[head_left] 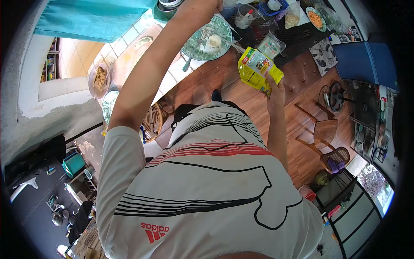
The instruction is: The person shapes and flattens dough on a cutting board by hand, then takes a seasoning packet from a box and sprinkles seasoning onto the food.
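Observation:
My right hand (274,88) is closed around the lower end of a yellow printed pouch (258,69), held out over the floor beside the counter. My left arm stretches across the counter to the top edge of the view. There my left hand (199,12) is closed, partly cut off by the frame, and what its fingers hold is hidden. Just below it sits a green-patterned plate (198,45) with white powder and a pale lump (214,40) on it. A spoon (187,64) rests at the plate's near rim.
A clear cup (245,16), a clear plastic packet (271,45) and a plate of orange shreds (316,19) stand on the dark surface at upper right. Left of my arm are a pink cutting board (133,56) and a bowl of brown food (100,80). A wooden chair (324,131) stands at right.

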